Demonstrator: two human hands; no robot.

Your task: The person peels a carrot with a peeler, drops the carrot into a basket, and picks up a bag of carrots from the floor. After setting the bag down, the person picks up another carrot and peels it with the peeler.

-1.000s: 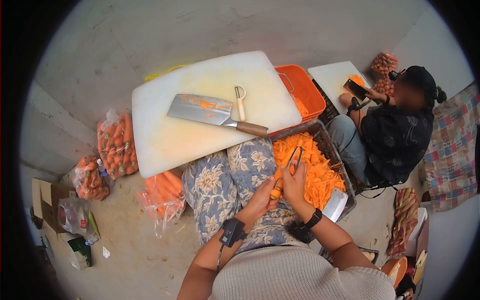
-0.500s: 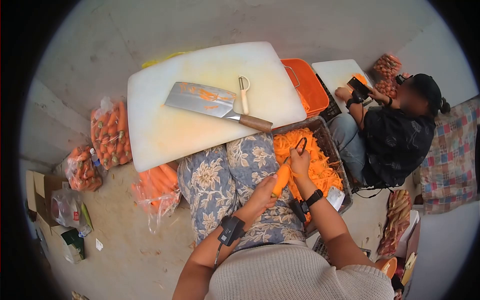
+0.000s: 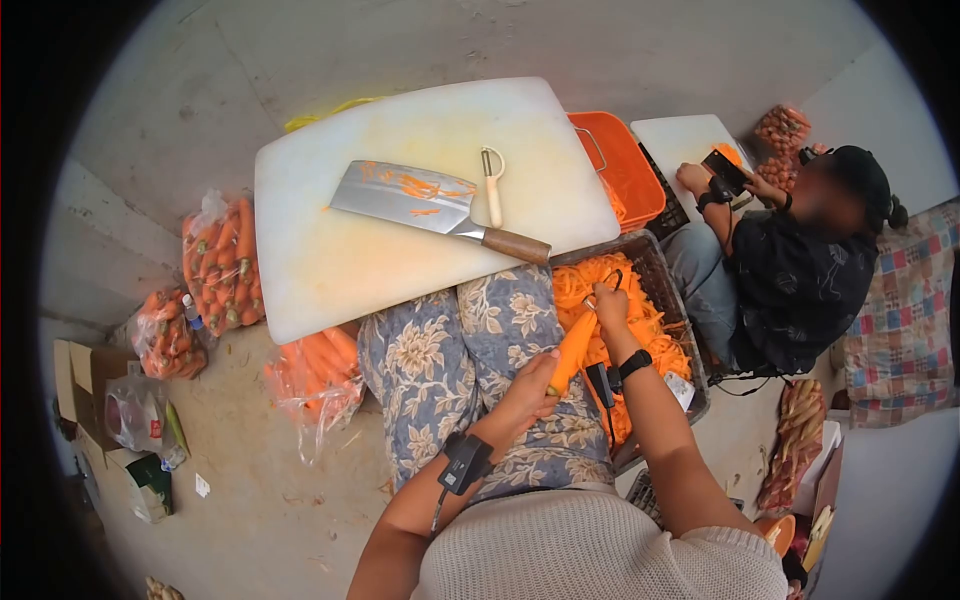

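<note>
My left hand (image 3: 531, 391) is wrapped round the lower end of an orange carrot (image 3: 573, 352), which points up and to the right. At the carrot's upper end, my right hand (image 3: 610, 308) is closed on a peeler (image 3: 615, 279), of which only a dark curved part shows. Both hands are beside and over a dark crate (image 3: 655, 270) holding a heap of orange peelings (image 3: 648, 338). Beyond my knees, a cleaver (image 3: 408, 197) with orange shreds on its blade and a second, pale-handled peeler (image 3: 493, 190) lie on a white cutting board (image 3: 330, 270).
An orange tub (image 3: 635, 180) stands behind the crate. At the right, a co-worker (image 3: 800, 270) sits by a smaller white board (image 3: 680, 135), holding a dark blade. Bags of carrots (image 3: 220, 265) and a cardboard box (image 3: 85, 385) are at the left.
My right hand has moved up and slightly right along the carrot, and more of the carrot now shows between my hands. The co-worker's blade has shifted slightly.
</note>
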